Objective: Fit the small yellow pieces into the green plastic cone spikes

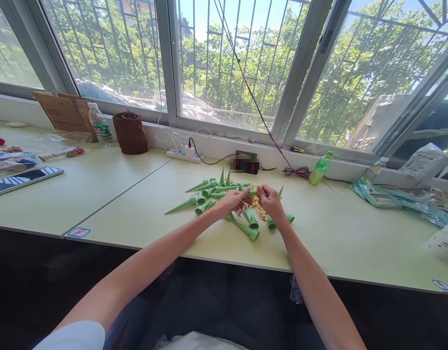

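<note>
1. Left hand: showing half-curled fingers; cannot tell grip.
2. Right hand: showing bunched fingertips; cannot tell contents.
3. Small yellow pieces: lying between hands.
4. Green tapering plastic cones: lying around, on pale-yellow tabletop.
5. Apparently undergoing fingertip handling; next calling for precise pinching.

Grey-framed windows stretch across the far side above a low white wall. Outside stand metal bars, leafy trees and bright sky. Daylight falls on pale yellow tables meeting at a seam, dark beneath.
</note>
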The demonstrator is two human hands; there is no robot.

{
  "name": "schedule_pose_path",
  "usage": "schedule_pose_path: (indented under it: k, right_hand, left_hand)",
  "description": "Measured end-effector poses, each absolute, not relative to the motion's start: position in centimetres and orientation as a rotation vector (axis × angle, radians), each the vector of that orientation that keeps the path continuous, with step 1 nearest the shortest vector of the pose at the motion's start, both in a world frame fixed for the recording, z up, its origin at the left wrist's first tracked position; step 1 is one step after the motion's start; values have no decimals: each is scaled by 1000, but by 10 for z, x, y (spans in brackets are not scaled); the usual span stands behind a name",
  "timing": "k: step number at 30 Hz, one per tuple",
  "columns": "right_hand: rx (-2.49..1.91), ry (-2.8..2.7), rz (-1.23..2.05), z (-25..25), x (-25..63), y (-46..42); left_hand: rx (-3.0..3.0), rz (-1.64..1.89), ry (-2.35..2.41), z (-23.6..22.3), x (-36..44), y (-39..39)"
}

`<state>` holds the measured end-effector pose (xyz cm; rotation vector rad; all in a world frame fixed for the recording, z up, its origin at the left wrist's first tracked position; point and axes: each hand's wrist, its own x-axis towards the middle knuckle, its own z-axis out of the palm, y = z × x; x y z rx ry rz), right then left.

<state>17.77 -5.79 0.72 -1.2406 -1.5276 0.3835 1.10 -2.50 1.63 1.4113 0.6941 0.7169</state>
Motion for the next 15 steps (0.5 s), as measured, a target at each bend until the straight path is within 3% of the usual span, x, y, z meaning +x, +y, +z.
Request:
schedule_pose_path:
  k: [15]
  right_hand:
    - [-1264,-1522,452,6,178,-56]
  left_hand:
    - [2035,1277,770,12,12,-26]
